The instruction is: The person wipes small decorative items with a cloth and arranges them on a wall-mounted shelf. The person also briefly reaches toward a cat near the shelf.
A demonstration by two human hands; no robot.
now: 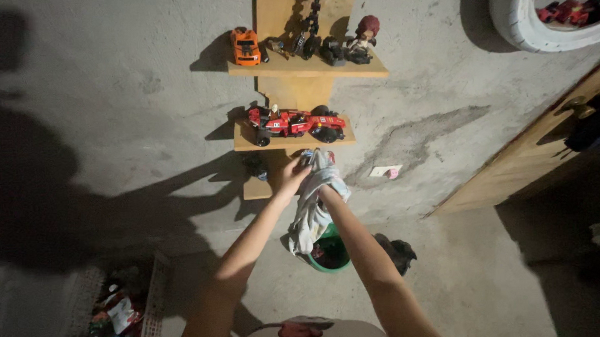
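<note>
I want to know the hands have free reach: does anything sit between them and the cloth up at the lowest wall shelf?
Nothing visible does. Both the left hand and right hand already grip the white cloth against the lowest wooden shelf. The cloth hides whatever is under it there.

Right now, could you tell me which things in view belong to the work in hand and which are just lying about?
In hand: left hand, right hand, the white cloth they grip at the lowest wooden shelf.

Lying about: orange toy car, red toy racing car, green bucket, white tyre, white basket.
</note>
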